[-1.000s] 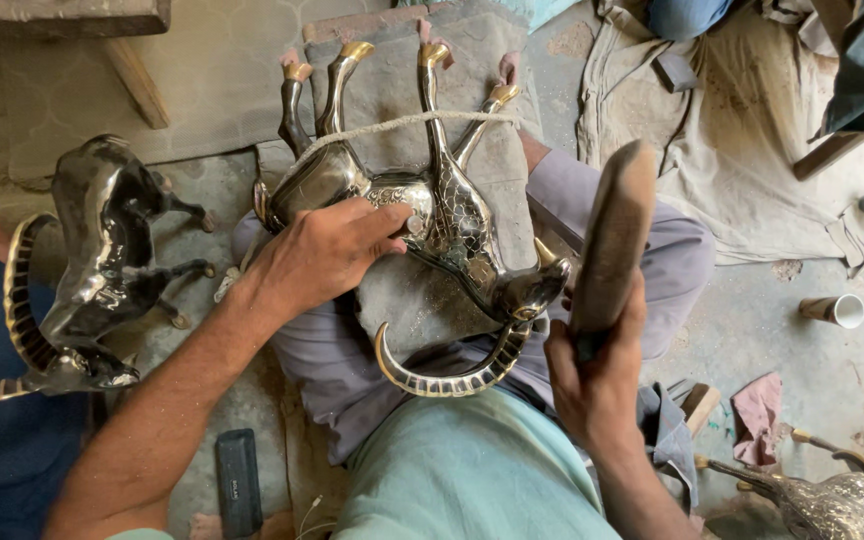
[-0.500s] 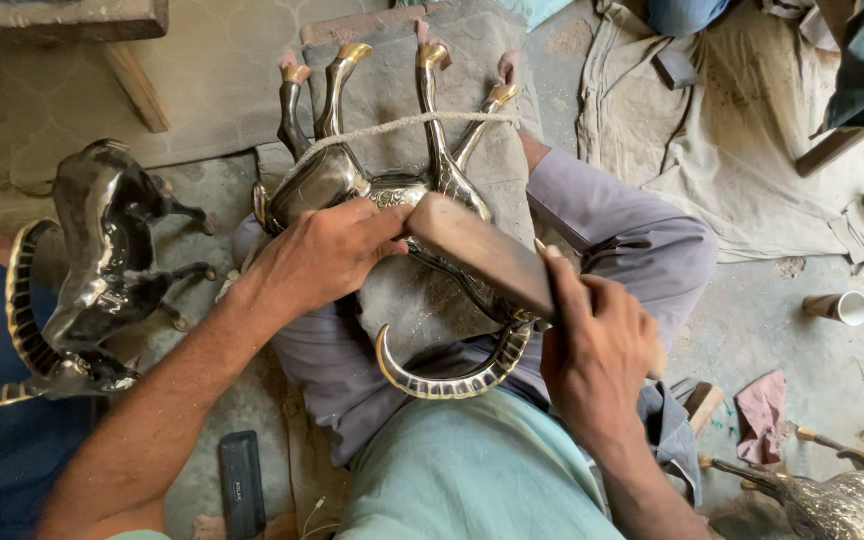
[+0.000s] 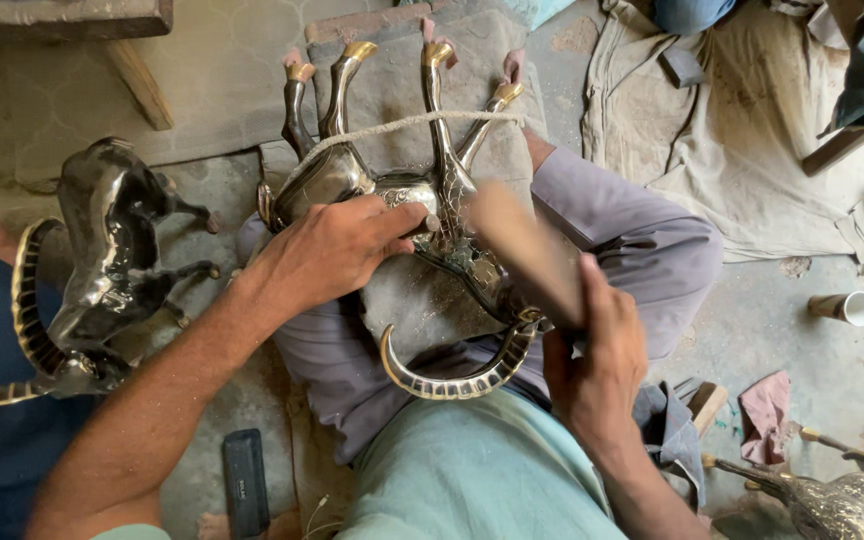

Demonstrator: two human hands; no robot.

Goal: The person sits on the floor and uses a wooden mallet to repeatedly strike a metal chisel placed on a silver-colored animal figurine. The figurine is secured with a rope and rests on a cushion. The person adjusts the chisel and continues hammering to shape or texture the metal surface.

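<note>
Centre frame: left hand [image 3: 337,250] clamped on upturned metal goat figure [image 3: 392,195]; right hand [image 3: 592,360], grip closed around wooden block [image 3: 522,250], now lowered from upright onto the figure.

This is a metal craft workshop with work done on the floor: polished metal goat figures [image 3: 102,270] lie on bare concrete, dusty cloths [image 3: 742,150] at upper right, a wooden bench [image 3: 62,20] at upper left.

A shiny metal ram [image 3: 382,190] lies upside down on a cloth-covered lap, brass-tipped legs roped together, curved ribbed horn nearest the body. A blurred wooden block [image 3: 522,250] rests against its neck.
</note>
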